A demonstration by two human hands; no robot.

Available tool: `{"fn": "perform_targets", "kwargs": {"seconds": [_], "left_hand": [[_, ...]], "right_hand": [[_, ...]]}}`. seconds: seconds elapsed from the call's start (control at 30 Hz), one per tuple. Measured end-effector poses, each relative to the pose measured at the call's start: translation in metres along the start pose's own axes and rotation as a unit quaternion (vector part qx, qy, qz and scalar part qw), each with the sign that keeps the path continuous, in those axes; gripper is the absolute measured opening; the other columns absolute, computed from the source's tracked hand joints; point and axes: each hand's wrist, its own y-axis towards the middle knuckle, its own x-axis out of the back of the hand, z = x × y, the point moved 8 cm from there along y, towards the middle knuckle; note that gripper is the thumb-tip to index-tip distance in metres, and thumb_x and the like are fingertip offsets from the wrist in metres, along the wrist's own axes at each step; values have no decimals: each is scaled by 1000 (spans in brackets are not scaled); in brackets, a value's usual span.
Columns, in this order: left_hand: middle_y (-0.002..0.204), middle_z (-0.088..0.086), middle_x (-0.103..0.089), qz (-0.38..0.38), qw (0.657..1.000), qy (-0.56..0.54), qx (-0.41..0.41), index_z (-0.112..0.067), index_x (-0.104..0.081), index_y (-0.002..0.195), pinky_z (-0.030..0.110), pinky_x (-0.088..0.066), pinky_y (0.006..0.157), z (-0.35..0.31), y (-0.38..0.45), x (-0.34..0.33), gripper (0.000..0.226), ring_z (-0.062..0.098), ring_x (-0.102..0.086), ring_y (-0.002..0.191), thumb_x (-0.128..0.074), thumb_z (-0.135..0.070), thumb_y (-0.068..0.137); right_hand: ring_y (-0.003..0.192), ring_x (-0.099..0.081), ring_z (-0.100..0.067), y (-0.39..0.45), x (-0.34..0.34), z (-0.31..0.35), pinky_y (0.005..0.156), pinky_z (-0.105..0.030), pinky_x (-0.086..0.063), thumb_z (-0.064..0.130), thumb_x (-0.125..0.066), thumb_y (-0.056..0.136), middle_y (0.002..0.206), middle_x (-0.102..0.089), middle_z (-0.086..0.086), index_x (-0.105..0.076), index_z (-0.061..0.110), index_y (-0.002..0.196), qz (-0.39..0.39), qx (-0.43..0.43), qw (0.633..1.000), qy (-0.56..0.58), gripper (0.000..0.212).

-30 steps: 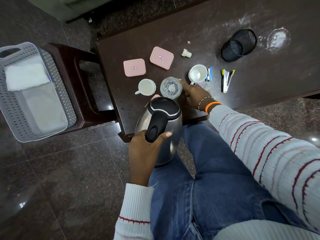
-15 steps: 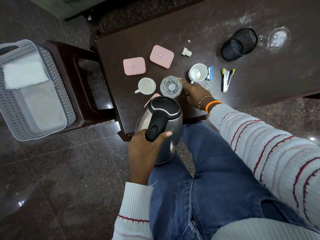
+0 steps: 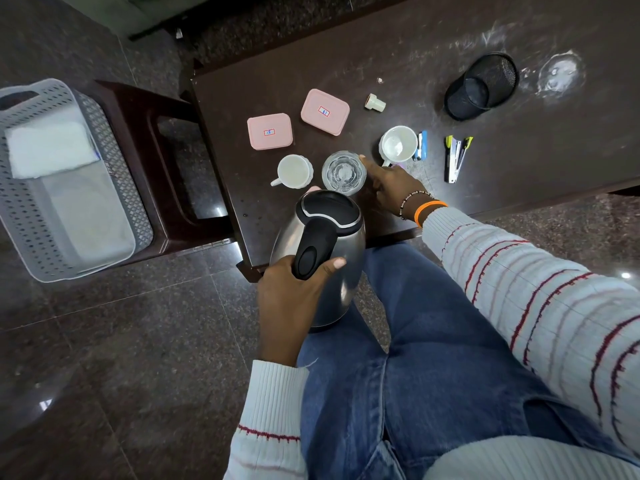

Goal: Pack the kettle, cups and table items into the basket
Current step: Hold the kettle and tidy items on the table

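Observation:
My left hand grips the black handle of a steel kettle, held at the table's near edge above my lap. My right hand wraps around a clear glass standing on the dark table. A white cup stands left of the glass, and another white cup lies behind my right hand. Two pink lidded boxes sit further back. The grey perforated basket rests on a stool at the left, with a white cloth inside.
A black mesh pen holder lies on its side at the back right. A stapler, a small blue item and a small white cap lie on the table. The dark stool stands between basket and table. Stone floor below.
Hardly anything has moved; the view has shifted slightly. My left hand keeps the kettle and my right hand stays on the glass.

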Motion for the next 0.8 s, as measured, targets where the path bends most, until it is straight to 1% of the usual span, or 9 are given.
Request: {"fn": "perform_targets", "kwargs": {"seconds": [0.07, 0.27, 0.47, 0.63, 0.8], "left_hand": [[50, 0, -54, 0, 1000, -3, 5, -12, -50, 55, 26, -41, 52, 1, 0, 0, 47, 18, -53, 53, -72, -53, 65], [51, 1, -55, 2, 1000, -3, 9, -13, -50, 55, 30, -43, 55, 1, 1, -1, 47, 19, -54, 53, -71, -53, 65], [50, 3, -54, -2, 1000, -8, 4, -10, -51, 55, 26, -41, 52, 2, 2, 1, 50, 18, -53, 52, -72, -54, 65], [49, 0, -53, -3, 1000, -2, 1, -13, -49, 54, 23, -39, 50, 1, 3, 1, 48, 16, -51, 51, -72, -54, 65], [51, 3, -55, -2, 1000, 0, -4, -10, -50, 55, 28, -42, 54, -1, 2, 1, 49, 20, -54, 53, -72, -52, 67]], "right_hand": [[102, -56, -36, 0, 0, 0, 89, -42, -50, -5, -43, 82, 107, -64, -20, -18, 22, 147, -1, 0, 1000, 4, 75], [101, -57, -37, -1, 1, 1, 88, -42, -50, -6, -43, 81, 105, -65, -20, -19, 22, 147, -4, 2, 1000, 8, 75], [100, -55, -37, -1, -1, 0, 86, -42, -49, -6, -43, 82, 106, -65, -20, -19, 24, 147, -6, -5, 1000, 10, 76], [100, -56, -37, 1, -2, -1, 88, -42, -50, -5, -43, 82, 106, -65, -20, -19, 23, 147, -6, -5, 1000, 10, 75], [100, -56, -37, 1, -1, -1, 86, -43, -50, -5, -43, 82, 105, -65, -20, -20, 23, 147, -11, -5, 1000, 13, 75]]}}
